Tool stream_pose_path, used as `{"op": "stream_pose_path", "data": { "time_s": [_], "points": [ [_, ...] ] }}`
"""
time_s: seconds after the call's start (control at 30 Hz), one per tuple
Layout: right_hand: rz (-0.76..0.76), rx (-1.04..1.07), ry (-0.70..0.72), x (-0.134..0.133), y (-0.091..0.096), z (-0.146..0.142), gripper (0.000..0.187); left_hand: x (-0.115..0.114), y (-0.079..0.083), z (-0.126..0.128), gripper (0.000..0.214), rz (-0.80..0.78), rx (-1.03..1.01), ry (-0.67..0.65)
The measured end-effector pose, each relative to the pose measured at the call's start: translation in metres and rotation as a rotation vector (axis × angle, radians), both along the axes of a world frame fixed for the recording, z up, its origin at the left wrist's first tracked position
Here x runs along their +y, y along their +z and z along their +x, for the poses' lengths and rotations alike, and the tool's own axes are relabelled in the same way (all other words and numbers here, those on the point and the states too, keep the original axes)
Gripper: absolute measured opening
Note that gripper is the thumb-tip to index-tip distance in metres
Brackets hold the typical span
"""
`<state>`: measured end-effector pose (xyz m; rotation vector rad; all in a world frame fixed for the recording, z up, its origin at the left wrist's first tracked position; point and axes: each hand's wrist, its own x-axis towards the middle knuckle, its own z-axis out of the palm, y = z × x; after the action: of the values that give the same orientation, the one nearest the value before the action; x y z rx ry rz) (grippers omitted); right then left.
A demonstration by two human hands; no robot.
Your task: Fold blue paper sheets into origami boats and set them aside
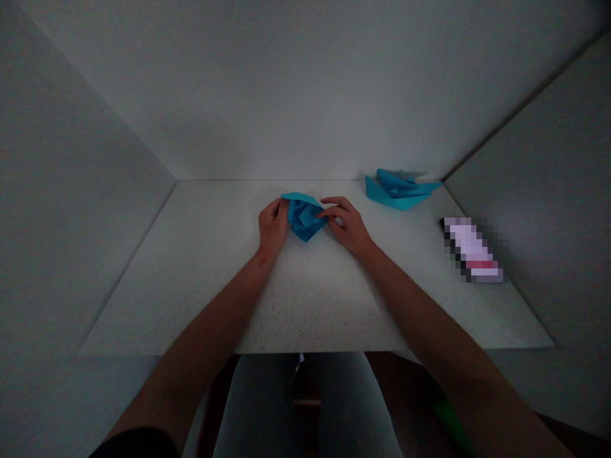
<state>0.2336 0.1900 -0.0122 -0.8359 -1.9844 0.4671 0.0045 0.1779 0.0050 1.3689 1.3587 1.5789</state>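
While both hands work near mid-table, I've got the left hand (273, 228) and right hand (351, 228) w/ a blue folded paper (303, 219) held between them. Left fingers (279, 207) are curled and pressed together on the paper's left edge. The thumb is hidden behind the fold, so it reads as a pinch on that edge. Right fingers (335, 205) pinch the paper's right corner, w/ the rest of that hand resting low over the table (305, 305). The paper sits at the table's centre, toward the far half. Its lower tip is at the surface, touching or just off it, can't tell which. Its top flap is lifted.

What blocks my view of it is the hands themselves: the left covers its left edge, the right fingers its right corner.

Around it, a second blue paper shape (398, 191), flatter & pointed, lies at the far right corner near the back wall (305, 95), well apart from the hands. Nearer me on the right lies a long pixelated object (472, 249), pale w/ a red band and blurred out, so I can't ID it. It's just beside the right wall (548, 191) and right of the right forearm. The left wall (71, 191) closes the other side, so the table is boxed in on 3 sides. Below the near edge is a lap in light trousers (305, 407). Light is dim, so fine creases aren't readable.
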Motion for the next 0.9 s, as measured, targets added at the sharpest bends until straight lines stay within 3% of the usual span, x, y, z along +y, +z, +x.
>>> {"op": "stream_pose_path", "data": {
  "time_s": [0.17, 0.47, 0.57, 0.7, 0.8, 0.9],
  "points": [
    [-0.045, -0.001, 0.039, -0.004, 0.005, -0.006, 0.019, -0.006, 0.008, -0.002, 0.057, 0.062, 0.090, 0.074],
    [-0.066, 0.015, 0.015, 0.002, 0.001, -0.001, 0.031, -0.001, 0.004, -0.006, 0.051, 0.030, 0.020, 0.058],
    [0.003, 0.019, -0.072, 0.001, 0.003, -0.003, 0.026, -0.001, 0.001, -0.004, 0.047, 0.026, -0.020, -0.015],
    [0.074, -0.022, -0.199, -0.009, 0.011, -0.010, 0.032, -0.008, 0.004, 0.003, 0.044, 0.234, 0.200, -0.127],
    [0.067, -0.045, -0.213, -0.016, 0.016, -0.015, 0.031, -0.018, 0.009, 0.009, 0.042, 0.365, 0.323, -0.268],
    [0.010, -0.004, -0.208, -0.017, 0.019, -0.016, 0.022, -0.026, 0.014, 0.013, 0.039, 0.411, 0.311, -0.368]
  ]
}}
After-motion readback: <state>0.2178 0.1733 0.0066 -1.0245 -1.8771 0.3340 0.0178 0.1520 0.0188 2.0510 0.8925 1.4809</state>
